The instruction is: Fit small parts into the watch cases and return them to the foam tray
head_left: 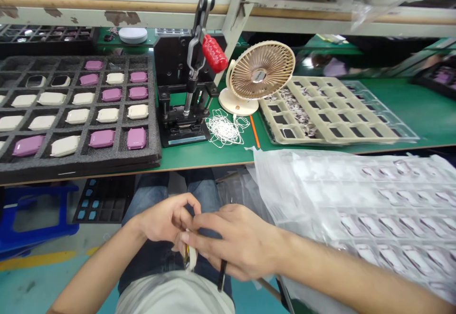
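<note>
Above my lap, my left hand [169, 219] closes its fingers on a small cream-coloured watch casing [193, 259]. The casing is seen edge-on and mostly hidden by fingers; a yellow, shiny strip [186, 253] shows along its side. My right hand [238, 240] meets it from the other side, thumb and index finger pressed at the casing's upper end. A slim black tool [222, 276] is tucked in the right hand, its lower end sticking out below the fingers; I cannot make out its tip.
A foam tray [153, 150] of cream and purple casings lies left on the green bench. Beside it stand a hand press [187, 109] with a red handle, white cord [224, 128], a fan [261, 71] and a beige parts tray [317, 114]. Film-covered trays [281, 176] fill the right.
</note>
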### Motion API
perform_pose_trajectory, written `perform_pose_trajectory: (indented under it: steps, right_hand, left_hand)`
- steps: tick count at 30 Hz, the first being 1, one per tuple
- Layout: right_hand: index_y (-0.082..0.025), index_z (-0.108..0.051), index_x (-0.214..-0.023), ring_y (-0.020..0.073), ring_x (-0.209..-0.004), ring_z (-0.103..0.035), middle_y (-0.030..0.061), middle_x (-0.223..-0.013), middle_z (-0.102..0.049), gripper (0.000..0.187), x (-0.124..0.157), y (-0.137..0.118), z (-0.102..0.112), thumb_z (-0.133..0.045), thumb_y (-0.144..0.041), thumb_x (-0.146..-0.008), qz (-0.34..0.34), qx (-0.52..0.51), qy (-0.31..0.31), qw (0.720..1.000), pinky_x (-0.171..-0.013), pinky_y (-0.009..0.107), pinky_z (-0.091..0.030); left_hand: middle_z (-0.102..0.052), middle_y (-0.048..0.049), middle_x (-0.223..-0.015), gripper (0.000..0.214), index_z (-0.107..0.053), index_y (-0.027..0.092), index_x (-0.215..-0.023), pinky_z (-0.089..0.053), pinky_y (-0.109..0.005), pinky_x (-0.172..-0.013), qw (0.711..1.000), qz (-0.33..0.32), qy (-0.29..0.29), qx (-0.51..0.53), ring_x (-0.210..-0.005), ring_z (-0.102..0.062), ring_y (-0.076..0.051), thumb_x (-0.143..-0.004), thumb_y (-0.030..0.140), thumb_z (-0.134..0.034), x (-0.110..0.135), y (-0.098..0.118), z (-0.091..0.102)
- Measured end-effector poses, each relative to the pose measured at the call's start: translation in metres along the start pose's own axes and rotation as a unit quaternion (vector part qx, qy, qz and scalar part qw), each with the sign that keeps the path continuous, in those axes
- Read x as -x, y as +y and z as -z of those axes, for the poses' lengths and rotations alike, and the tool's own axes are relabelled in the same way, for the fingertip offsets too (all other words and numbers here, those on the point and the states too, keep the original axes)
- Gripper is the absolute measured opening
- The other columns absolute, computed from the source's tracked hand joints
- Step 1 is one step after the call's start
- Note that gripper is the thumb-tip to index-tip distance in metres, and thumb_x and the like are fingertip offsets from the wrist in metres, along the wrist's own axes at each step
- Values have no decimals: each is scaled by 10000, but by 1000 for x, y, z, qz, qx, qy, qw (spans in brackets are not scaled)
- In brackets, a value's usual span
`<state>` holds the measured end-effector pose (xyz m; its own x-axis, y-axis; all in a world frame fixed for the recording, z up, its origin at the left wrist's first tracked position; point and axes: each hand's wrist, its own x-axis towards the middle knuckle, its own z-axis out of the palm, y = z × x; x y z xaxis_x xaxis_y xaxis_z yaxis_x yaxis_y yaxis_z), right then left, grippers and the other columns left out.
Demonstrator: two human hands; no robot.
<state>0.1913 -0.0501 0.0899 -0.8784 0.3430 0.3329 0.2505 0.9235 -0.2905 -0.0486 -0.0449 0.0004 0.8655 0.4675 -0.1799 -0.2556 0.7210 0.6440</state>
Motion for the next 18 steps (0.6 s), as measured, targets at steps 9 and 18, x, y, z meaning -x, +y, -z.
perform_pose_trajectory:
  steps: [9,18]
  right_hand:
    - [-106,-490,-1449,247,-1087,-742,188,-1283,-685,523,10,-21,5,-508,-482,-1086,-113,23,59,992,-622,291,-585]
    - [-80,-604,-1261,181,-907,-762,134,-1130,-759,309,17,-36,4,-649,-292,-1042,-146,77,141,976,-610,270,-570]
  left_hand:
    - [-796,-11,-798,635,-568,194,-1187,-564,-198,-545,984,-108,140,-37,-603,-747,-153,-707,214,-984,-2,19,-33]
    - [-789,-5,-809,558,-571,224,-1188,-566,-249,-661,950,-147,254,-112,-706,-722,-170,-763,259,-931,-4,6,-79]
